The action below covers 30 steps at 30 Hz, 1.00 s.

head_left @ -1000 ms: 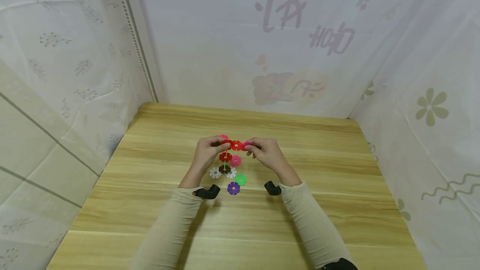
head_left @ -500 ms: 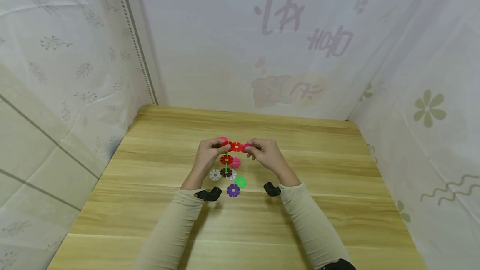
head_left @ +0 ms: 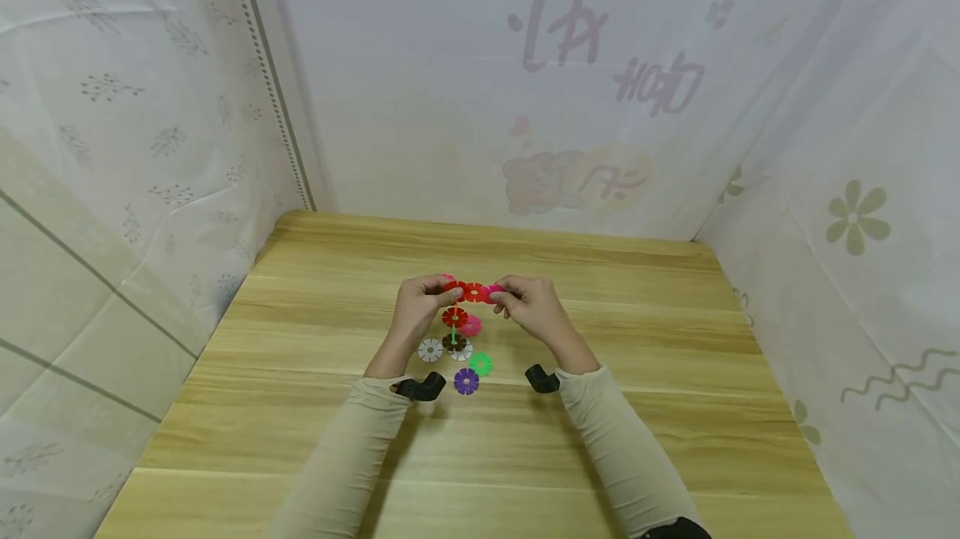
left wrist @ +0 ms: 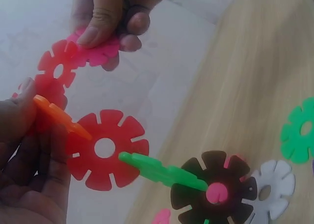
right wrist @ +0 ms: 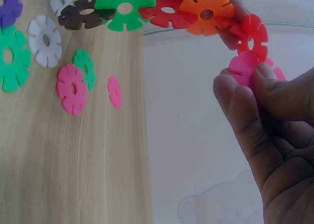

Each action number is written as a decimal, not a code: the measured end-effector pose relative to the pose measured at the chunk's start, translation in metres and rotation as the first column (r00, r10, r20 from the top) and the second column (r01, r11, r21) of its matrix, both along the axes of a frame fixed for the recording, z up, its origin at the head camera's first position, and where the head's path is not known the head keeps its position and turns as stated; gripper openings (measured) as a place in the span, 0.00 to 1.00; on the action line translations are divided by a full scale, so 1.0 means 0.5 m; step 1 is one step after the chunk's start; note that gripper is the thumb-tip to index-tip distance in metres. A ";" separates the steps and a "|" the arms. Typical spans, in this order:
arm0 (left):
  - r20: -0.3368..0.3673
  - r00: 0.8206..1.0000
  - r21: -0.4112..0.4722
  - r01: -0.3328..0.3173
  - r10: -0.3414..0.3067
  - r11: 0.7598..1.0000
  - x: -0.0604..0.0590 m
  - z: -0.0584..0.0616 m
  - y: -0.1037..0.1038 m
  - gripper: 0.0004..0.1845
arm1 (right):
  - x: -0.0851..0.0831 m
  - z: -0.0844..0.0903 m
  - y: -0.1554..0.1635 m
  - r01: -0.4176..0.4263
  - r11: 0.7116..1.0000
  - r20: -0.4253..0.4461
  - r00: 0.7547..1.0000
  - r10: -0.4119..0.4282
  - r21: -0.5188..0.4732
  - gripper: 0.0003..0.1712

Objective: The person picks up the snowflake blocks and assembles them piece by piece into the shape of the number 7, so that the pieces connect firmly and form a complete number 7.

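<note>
A chain of slotted, flower-shaped interlocking discs hangs between my hands over the table. My left hand point(head_left: 420, 299) pinches a red disc point(left wrist: 49, 89) near the chain's upper end. At that end a bright pink disc point(right wrist: 243, 69) is pinched between thumb and fingers of my right hand point(head_left: 532, 301). Another red disc point(left wrist: 64, 69) links the two held ones. Below the left hand hang an orange disc point(right wrist: 206, 25), a red disc point(left wrist: 130, 135), a green disc point(left wrist: 159, 172) and, lowest, a brown disc point(left wrist: 213, 160). Fingers partly cover both held discs.
Loose discs lie on the wooden table point(head_left: 600, 456) under and in front of the chain: purple point(head_left: 467, 381), light green point(head_left: 481, 364), white point(head_left: 430, 350) and pink point(head_left: 472, 326) among them. Patterned cloth point(head_left: 420, 106) rises behind the table's back edge.
Both hands keep their pinches on the red and pink discs and hardly move. The hanging lower end of the chain has shifted slightly to the right.
</note>
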State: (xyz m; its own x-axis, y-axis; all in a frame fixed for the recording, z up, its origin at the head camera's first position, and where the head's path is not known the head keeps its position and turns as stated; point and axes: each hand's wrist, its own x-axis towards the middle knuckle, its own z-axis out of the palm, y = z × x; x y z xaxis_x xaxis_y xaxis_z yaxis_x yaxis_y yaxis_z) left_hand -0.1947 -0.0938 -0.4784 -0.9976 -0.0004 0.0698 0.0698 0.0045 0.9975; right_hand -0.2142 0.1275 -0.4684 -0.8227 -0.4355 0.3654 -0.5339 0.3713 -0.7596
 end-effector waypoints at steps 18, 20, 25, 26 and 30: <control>-0.109 0.992 -0.054 0.058 -0.063 0.997 -0.014 0.012 -0.013 0.11 | -0.014 -0.006 0.015 -0.022 0.993 0.118 0.992 0.036 -0.117 0.08; -0.098 0.992 -0.047 0.069 -0.074 0.996 -0.014 0.012 -0.015 0.12 | -0.015 -0.007 0.016 -0.023 0.985 0.137 0.989 0.047 -0.170 0.08; -0.089 0.995 -0.072 0.038 -0.044 0.997 -0.010 0.013 -0.012 0.10 | -0.012 -0.006 0.008 -0.001 0.984 0.065 0.998 0.013 -0.176 0.07; -0.092 0.995 -0.073 0.028 -0.034 0.997 -0.008 0.013 -0.011 0.09 | -0.011 -0.006 0.005 0.008 0.986 0.040 0.999 -0.001 -0.169 0.07; -0.106 0.994 -0.057 -0.017 0.010 0.998 -0.004 0.012 -0.005 0.08 | -0.006 -0.010 -0.008 0.046 0.983 -0.030 0.998 -0.052 -0.177 0.06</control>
State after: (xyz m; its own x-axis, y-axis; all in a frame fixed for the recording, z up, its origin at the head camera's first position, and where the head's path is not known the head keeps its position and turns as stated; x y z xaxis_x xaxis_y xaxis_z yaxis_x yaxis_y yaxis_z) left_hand -0.1965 -0.0961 -0.4725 -0.9845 -0.0067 0.1751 0.1743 0.0634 0.9826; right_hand -0.2170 0.1237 -0.4733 -0.8272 -0.3211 0.4611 -0.5452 0.2602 -0.7969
